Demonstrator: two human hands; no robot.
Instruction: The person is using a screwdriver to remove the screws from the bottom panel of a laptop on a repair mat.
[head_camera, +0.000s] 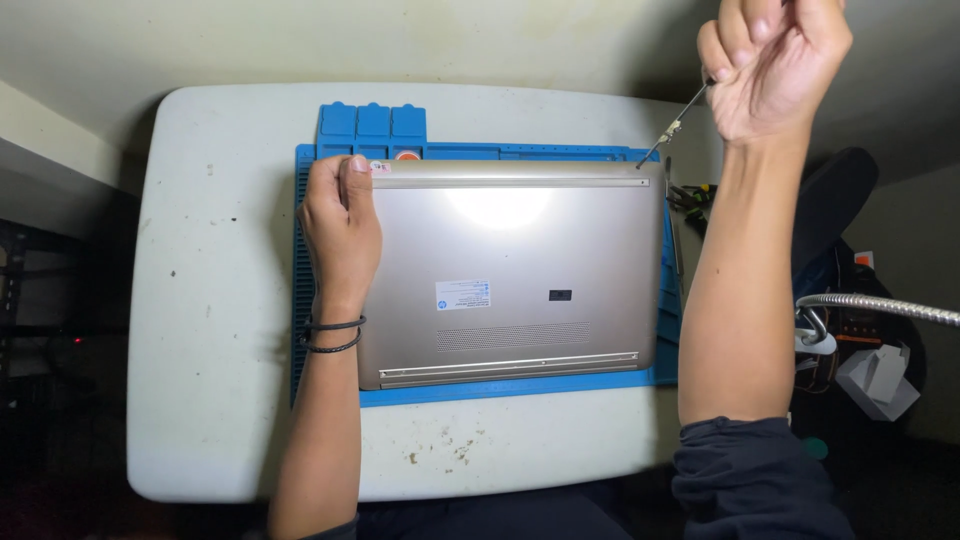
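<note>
two hands (342, 225) (770, 62): both busy over laptop (510, 270)
left: flat, open, pinning laptop's far-left corner
right: fisted round screwdriver (672, 126), tip at laptop's far-right corner screw

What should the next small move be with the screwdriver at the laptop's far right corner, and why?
Probably turn the screwdriver in place. Its tip sits at the far right corner of the upturned laptop, the right hand is closed round the handle, and the left hand presses the far left corner to steady the case on the blue mat. Whether the tip is seated in a screw is too small to tell.
</note>
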